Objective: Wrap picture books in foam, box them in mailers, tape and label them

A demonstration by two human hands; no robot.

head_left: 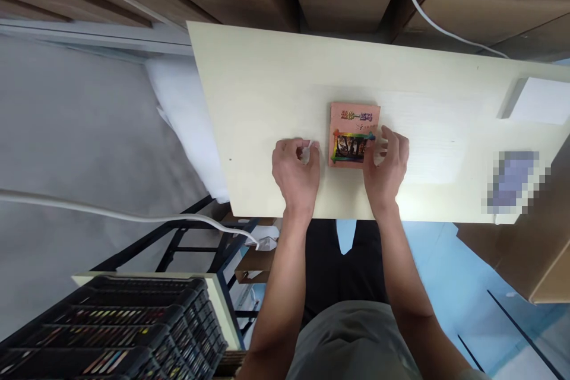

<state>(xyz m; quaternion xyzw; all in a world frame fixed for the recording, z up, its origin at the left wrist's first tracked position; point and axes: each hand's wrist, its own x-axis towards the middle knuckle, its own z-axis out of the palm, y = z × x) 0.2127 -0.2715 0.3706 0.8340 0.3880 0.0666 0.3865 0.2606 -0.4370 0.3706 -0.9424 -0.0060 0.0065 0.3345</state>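
At eight o'clock, black plastic crate [107, 332] packed with slim, multicoloured items. Left hand [297, 172], fingertips pinched narrowly on small white translucent scrap [306, 155]. Near centre, square pink booklet [354, 124], flat on cream rectangular table [253, 83]. At its four o'clock, right hand [388, 166], thumb on cover, fingers slightly parted. Toward two, white box [541, 101]; toward four, brown cardboard carton [512, 249], contents hidden.

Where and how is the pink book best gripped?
Probably by the right edge of the pink book, coming in from the right, thumb on the cover and fingers at the side. It lies flat on the table, with that straight edge facing the right hand, whose thumb reaches the cover's lower right. Whether fingertips can get underneath, I cannot tell.
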